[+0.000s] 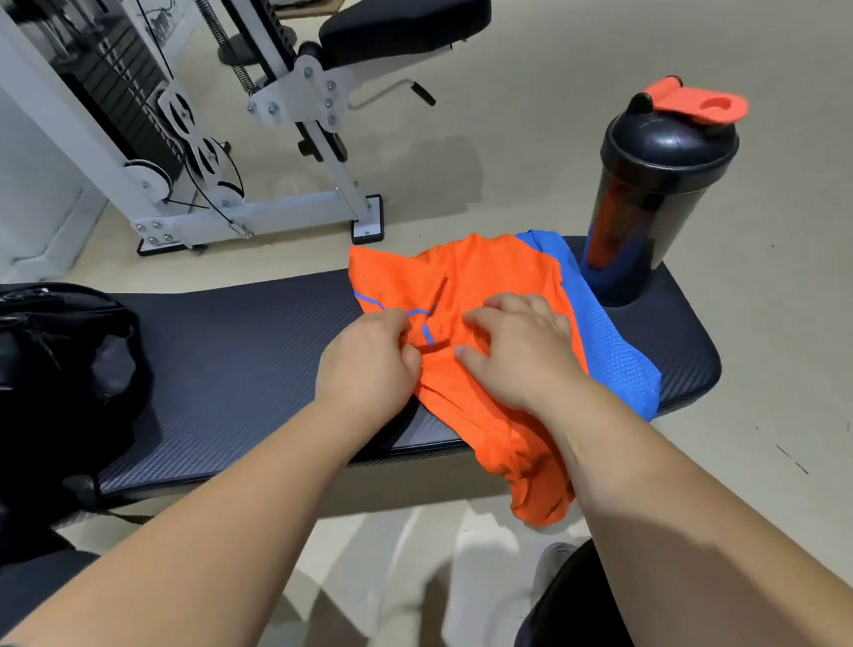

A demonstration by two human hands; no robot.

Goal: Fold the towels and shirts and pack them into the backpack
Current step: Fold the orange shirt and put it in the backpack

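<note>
Left hand [366,362] pinches a bunch of orange shirt [467,278] at the blue-trimmed collar, fingers closed on fabric; right hand [517,349] lies curled on the same shirt just beside it, fingertips digging into the cloth, thumb out; whether it has a true grip, cannot tell; shirt lies crumpled on the surface [240,339], lower part hanging off the near edge toward the floor; blue cloth [607,348] sits under it, right side showing, shirt or towel unclear; backpack [31,368] on the left end of the surface, well apart from the shirts, mouth seems open but dark; shaker bottle [660,189] upright on the far right corner, just beside the blue cloth.

Step, as a guess: start of folding the orange shirt; nothing looks folded or packed.

Next move calls for: lifting or spreading the shirt flat on the bare middle of the surface, finding shoulders or hem with both hands; hanging part must come up first; keep blue cloth from dragging along; bottle close, could get knocked.
</note>
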